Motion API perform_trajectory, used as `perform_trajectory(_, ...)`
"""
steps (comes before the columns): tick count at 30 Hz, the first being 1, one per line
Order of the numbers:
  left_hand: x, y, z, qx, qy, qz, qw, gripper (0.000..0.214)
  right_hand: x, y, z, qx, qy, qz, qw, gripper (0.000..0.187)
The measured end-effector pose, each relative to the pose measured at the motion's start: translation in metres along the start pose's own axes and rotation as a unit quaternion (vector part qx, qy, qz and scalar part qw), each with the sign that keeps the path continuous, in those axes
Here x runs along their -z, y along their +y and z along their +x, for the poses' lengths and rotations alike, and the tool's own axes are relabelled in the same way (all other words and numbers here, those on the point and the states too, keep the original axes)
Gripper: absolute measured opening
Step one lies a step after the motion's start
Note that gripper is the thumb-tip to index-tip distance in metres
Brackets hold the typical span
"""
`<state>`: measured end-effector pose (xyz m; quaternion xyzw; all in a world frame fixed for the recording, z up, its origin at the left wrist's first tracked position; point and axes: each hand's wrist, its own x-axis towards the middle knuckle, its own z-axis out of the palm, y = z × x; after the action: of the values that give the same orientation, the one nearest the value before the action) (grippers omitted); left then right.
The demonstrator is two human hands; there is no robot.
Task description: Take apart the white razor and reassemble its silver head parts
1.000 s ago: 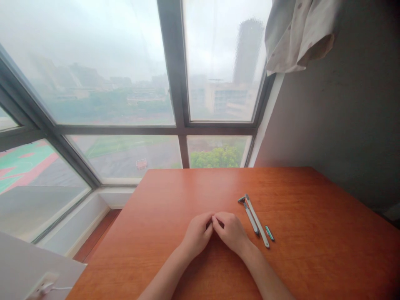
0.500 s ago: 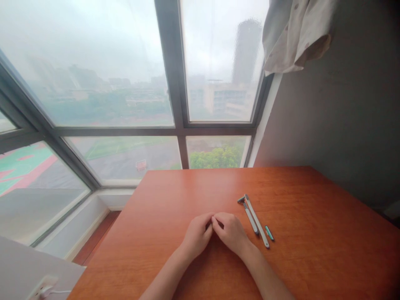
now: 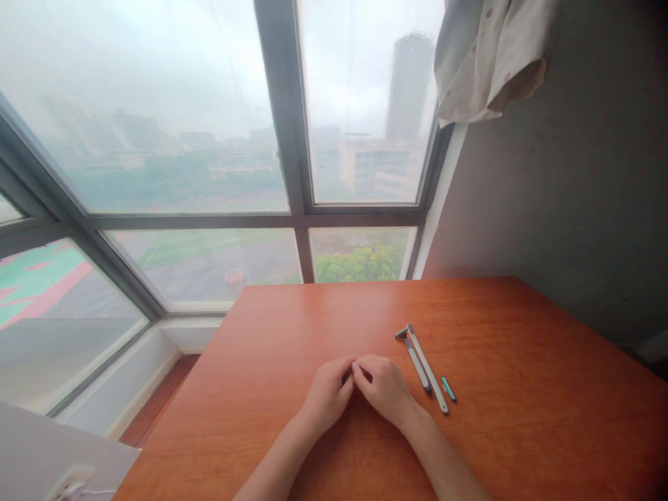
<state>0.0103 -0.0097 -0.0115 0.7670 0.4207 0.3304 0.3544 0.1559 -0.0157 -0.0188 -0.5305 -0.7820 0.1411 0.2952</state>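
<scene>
My left hand (image 3: 327, 393) and my right hand (image 3: 383, 388) rest on the orange-brown wooden table (image 3: 522, 417), fingertips meeting in the middle. Both have their fingers curled and pressed together; whatever sits between the fingertips is hidden. Just right of my right hand lie two slim grey-and-white stick-like tools (image 3: 424, 365) side by side, pointing away from me. A small teal piece (image 3: 447, 388) lies beside their near ends.
A large window (image 3: 282, 139) runs along the far side of the table, with a grey wall (image 3: 574, 174) on the right. A pale cloth (image 3: 485, 56) hangs at the top right. A white socket with a cable (image 3: 70, 481) shows at the bottom left.
The hands have stayed as they were. The view has drifted slightly to the right.
</scene>
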Motion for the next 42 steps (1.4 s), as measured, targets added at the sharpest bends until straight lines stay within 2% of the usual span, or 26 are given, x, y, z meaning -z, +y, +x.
perform_trajectory(42, 0.0005, 0.0021, 0.0008, 0.001, 0.003, 0.003, 1.000, 0.024, 0.0005, 0.0009, 0.0001, 0.005, -0.005, -0.025, 1.000, 0.032)
